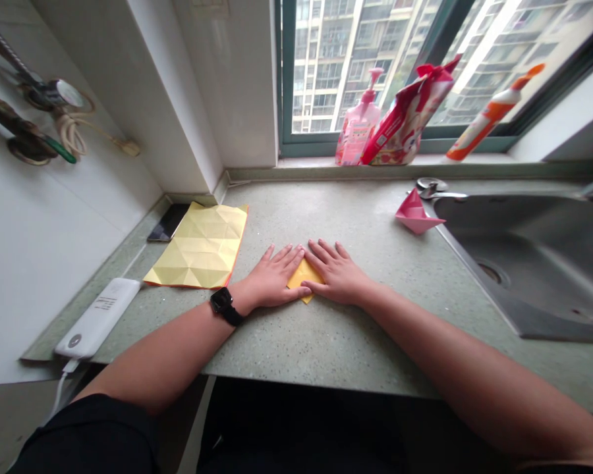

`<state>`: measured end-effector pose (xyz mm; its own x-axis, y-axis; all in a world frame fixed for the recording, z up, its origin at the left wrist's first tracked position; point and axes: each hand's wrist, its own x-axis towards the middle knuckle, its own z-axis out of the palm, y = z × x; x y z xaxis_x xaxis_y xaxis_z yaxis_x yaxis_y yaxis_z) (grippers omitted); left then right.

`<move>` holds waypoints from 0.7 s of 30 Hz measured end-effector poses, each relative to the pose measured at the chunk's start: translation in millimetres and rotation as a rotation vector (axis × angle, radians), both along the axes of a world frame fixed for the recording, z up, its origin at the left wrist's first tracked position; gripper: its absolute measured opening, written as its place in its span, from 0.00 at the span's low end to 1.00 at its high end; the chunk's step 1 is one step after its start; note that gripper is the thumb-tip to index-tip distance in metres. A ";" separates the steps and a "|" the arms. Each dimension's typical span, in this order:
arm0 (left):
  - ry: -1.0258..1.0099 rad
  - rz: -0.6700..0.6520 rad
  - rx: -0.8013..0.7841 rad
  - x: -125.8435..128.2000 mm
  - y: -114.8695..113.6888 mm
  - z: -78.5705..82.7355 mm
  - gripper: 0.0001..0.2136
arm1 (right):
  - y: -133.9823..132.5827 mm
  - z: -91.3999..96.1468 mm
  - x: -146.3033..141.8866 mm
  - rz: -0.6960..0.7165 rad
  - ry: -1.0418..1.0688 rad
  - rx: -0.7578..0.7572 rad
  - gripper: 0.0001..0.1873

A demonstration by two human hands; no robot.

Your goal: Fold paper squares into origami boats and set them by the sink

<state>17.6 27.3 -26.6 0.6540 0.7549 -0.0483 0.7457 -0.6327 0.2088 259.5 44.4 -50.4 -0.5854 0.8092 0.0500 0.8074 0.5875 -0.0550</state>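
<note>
L hand (275, 278) & R hand (339, 272) laid flat on folded yellow paper (302, 272); prob. light, easily creased, best held by near tip.

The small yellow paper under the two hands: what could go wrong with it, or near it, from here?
The yellow paper lies partly under the left hand and right hand; uneven pressure might shift it or crease it crookedly. The pink paper boat sits at the edge of the sink, so a bump could perhaps tip it in.
</note>
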 end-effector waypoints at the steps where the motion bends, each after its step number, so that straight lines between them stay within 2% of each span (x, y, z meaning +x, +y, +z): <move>1: 0.006 0.002 -0.005 -0.2 0.0 0.4 0.45 | -0.3 0.3 -0.3 -0.004 0.000 -0.002 0.48; 11: 0.014 0.020 0.001 -6.8 -3.9 0.9 0.43 | 0.0 -4.7 1.7 0.005 0.032 0.019 0.48; 21: 0.027 0.143 0.003 -20.2 -11.1 0.5 0.42 | -1.4 -0.3 0.9 -0.002 0.012 -0.002 0.49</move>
